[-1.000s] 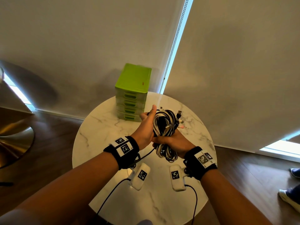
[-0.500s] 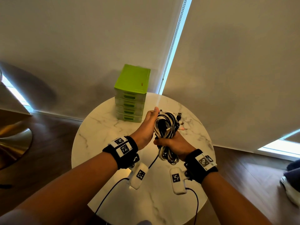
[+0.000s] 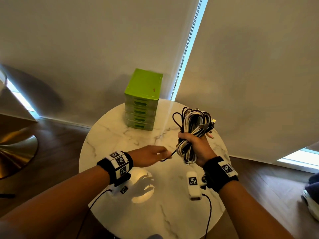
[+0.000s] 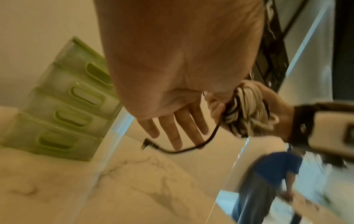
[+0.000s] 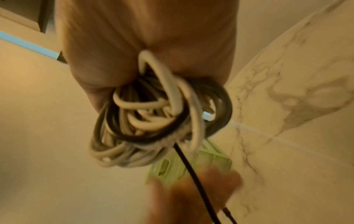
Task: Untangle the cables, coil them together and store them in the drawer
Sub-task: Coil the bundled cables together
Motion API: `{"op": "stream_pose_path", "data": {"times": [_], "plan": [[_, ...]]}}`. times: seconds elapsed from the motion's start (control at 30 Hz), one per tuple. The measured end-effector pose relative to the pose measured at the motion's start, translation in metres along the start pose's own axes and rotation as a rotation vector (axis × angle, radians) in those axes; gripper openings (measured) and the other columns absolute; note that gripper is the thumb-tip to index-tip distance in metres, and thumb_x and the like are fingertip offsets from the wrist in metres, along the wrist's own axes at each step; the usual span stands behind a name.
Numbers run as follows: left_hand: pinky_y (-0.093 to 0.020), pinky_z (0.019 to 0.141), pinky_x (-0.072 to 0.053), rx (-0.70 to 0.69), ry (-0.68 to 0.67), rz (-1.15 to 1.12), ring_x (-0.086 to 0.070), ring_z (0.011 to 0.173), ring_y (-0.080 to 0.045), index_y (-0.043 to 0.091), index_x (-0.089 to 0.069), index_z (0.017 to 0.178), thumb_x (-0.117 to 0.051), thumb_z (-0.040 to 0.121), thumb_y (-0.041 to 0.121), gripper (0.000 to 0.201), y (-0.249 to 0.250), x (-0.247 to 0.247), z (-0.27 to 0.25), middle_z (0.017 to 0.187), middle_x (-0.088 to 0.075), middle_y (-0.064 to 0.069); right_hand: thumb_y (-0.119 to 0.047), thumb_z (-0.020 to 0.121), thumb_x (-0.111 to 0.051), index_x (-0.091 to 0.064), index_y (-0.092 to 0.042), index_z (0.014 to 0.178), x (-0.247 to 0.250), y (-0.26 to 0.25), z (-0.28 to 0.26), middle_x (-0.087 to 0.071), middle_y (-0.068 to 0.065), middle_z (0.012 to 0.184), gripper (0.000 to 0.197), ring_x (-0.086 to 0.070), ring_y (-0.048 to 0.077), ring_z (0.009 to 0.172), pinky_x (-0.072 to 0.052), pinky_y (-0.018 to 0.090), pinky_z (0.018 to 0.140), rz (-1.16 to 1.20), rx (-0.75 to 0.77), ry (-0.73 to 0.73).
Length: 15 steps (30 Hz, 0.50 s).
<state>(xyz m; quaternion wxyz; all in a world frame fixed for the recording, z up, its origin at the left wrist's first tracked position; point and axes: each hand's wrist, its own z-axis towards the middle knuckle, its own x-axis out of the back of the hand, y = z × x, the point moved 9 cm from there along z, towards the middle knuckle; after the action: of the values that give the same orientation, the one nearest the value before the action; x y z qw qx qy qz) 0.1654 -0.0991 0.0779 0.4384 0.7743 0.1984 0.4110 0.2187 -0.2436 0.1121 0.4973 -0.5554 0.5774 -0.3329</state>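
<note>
My right hand [image 3: 193, 143] grips a coiled bundle of black and white cables [image 3: 196, 124] by its middle, upright above the right side of the round marble table [image 3: 110, 145]. A loose black cable end [image 3: 166, 157] hangs from the bundle towards my left hand [image 3: 155, 153]. That hand's fingers [image 4: 172, 130] are straight and hold nothing; the plug tip [image 4: 146, 144] dangles just beyond them, and I cannot tell whether they touch. The green drawer unit [image 3: 142, 102] stands at the table's back with all its drawers closed. In the right wrist view the bundle [image 5: 153, 115] fills the middle.
Roller blinds hang close behind the table. A brass pedestal base [image 3: 15, 149] stands on the wooden floor at left, and a shoe [image 3: 310, 202] shows at right. A person in a blue shirt [image 4: 275, 171] stands beyond the table's right edge.
My left hand has let go of the bundle and dropped down and left with its fingers straightened. My right hand has carried the bundle to the right, and a black cable end now hangs free.
</note>
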Motion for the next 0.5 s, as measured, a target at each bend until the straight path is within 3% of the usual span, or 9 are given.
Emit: {"op": "stream_pose_path", "data": {"times": [0.07, 0.1, 0.2, 0.27, 0.3, 0.33, 0.4, 0.43, 0.5], "plan": [[-0.037, 0.114, -0.032, -0.077, 0.011, 0.274, -0.053, 0.122, -0.010, 0.027, -0.072, 0.106, -0.042, 0.103, 0.055, 0.041, -0.005, -0.002, -0.004, 0.123, -0.065, 0.010, -0.008, 0.078, -0.074, -0.065, -0.003, 0.092, 0.003, -0.001, 0.001, -0.059, 0.015, 0.076, 0.018, -0.058, 0.026, 0.067, -0.050, 0.037, 0.066, 0.031, -0.030, -0.010], [-0.036, 0.116, -0.026, -0.090, 0.041, 0.368, -0.048, 0.129, -0.012, 0.026, -0.073, 0.102, -0.044, 0.103, 0.053, 0.039, -0.009, 0.001, -0.005, 0.130, -0.062, 0.008, -0.007, 0.081, -0.073, -0.064, -0.003, 0.090, 0.004, -0.002, 0.001, -0.059, 0.014, 0.075, 0.013, -0.058, 0.026, 0.066, -0.050, 0.037, 0.065, 0.025, -0.039, -0.020], [-0.050, 0.123, -0.008, -0.047, 0.197, 0.461, -0.014, 0.150, -0.021, 0.037, -0.068, 0.099, -0.051, 0.094, 0.065, 0.034, -0.022, 0.031, -0.011, 0.160, -0.031, 0.008, -0.005, 0.082, -0.072, -0.064, -0.003, 0.085, 0.004, -0.002, -0.004, -0.058, 0.014, 0.072, 0.009, -0.057, 0.026, 0.062, -0.049, 0.036, 0.063, -0.041, -0.079, -0.089], [-0.057, 0.120, -0.008, -0.031, 0.294, 0.487, 0.001, 0.152, -0.030, 0.040, -0.066, 0.095, -0.055, 0.084, 0.073, 0.037, -0.024, 0.053, -0.014, 0.166, -0.014, 0.005, -0.009, 0.079, -0.075, -0.068, -0.002, 0.089, 0.006, 0.004, -0.009, -0.062, 0.017, 0.075, 0.014, -0.061, 0.027, 0.064, -0.051, 0.037, 0.065, -0.144, -0.125, -0.125], [-0.056, 0.119, -0.016, -0.015, 0.309, 0.457, -0.007, 0.151, -0.034, 0.038, -0.067, 0.094, -0.058, 0.080, 0.074, 0.040, -0.022, 0.062, -0.015, 0.165, -0.017, 0.002, -0.012, 0.076, -0.076, -0.070, -0.002, 0.091, 0.007, 0.007, -0.012, -0.064, 0.018, 0.077, 0.019, -0.062, 0.028, 0.067, -0.052, 0.037, 0.066, -0.195, -0.145, -0.136], [-0.053, 0.117, -0.029, 0.006, 0.297, 0.372, -0.025, 0.146, -0.035, 0.035, -0.066, 0.094, -0.061, 0.079, 0.071, 0.040, -0.021, 0.067, -0.015, 0.160, -0.028, -0.001, -0.015, 0.074, -0.078, -0.072, -0.003, 0.093, 0.006, 0.010, -0.014, -0.065, 0.018, 0.079, 0.023, -0.063, 0.028, 0.069, -0.053, 0.036, 0.067, -0.231, -0.161, -0.150], [-0.045, 0.099, -0.055, -0.008, 0.261, 0.098, -0.065, 0.112, -0.020, 0.027, -0.065, 0.097, -0.070, 0.084, 0.055, 0.031, -0.015, 0.066, -0.011, 0.128, -0.060, 0.000, -0.014, 0.077, -0.078, -0.072, -0.002, 0.094, 0.001, 0.014, -0.016, -0.067, 0.019, 0.080, 0.022, -0.064, 0.027, 0.069, -0.053, 0.035, 0.065, -0.271, -0.166, -0.174], [-0.042, 0.091, -0.059, -0.023, 0.276, -0.019, -0.071, 0.096, -0.014, 0.022, -0.065, 0.099, -0.074, 0.088, 0.042, 0.025, -0.012, 0.066, -0.009, 0.112, -0.069, 0.001, -0.011, 0.080, -0.076, -0.071, -0.001, 0.094, -0.004, 0.014, -0.016, -0.067, 0.018, 0.079, 0.018, -0.064, 0.026, 0.068, -0.054, 0.035, 0.064, -0.283, -0.159, -0.179], [-0.037, 0.086, -0.061, -0.030, 0.376, -0.211, -0.074, 0.089, -0.014, 0.014, -0.064, 0.100, -0.075, 0.091, 0.018, 0.015, -0.006, 0.067, -0.006, 0.098, -0.075, -0.002, -0.007, 0.085, -0.074, -0.070, 0.002, 0.098, -0.012, 0.016, -0.017, -0.067, 0.017, 0.080, 0.016, -0.064, 0.025, 0.069, -0.054, 0.034, 0.063, -0.285, -0.151, -0.181]]}}
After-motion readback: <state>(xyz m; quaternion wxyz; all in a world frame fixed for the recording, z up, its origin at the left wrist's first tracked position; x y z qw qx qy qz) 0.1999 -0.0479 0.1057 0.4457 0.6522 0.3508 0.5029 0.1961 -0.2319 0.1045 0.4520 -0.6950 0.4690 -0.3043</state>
